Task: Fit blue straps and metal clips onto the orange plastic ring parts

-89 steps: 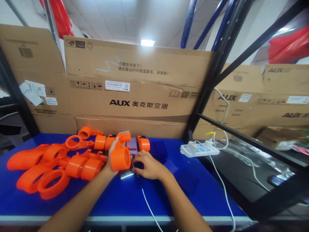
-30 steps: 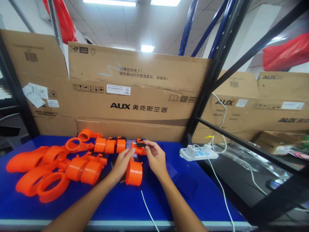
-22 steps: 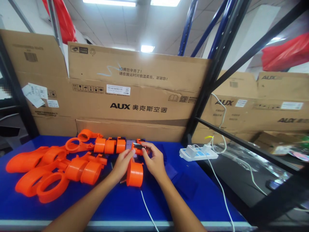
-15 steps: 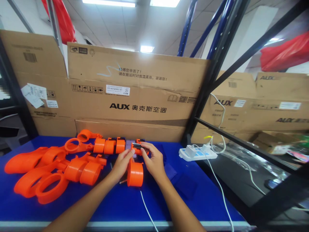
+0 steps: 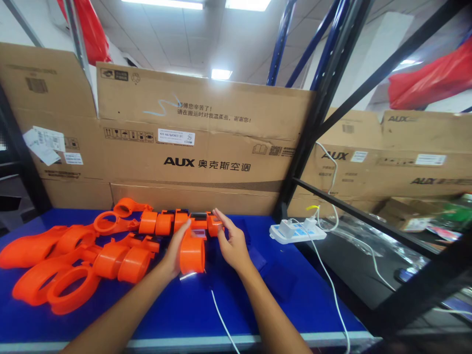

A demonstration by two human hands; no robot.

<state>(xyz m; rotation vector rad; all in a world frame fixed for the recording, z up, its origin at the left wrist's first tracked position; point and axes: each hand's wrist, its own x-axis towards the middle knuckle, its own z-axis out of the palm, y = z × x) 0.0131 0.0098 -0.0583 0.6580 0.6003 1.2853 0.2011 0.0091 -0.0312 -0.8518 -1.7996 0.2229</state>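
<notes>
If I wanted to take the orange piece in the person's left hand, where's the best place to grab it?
The orange piece is probably best gripped around its broad round end, coming from the person's right: the left hand is at its left, while the curved right side is uncovered.

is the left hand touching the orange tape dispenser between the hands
Touching: the head view shows the left hand gripping the orange tape dispenser, thumb against its upper part.
</notes>
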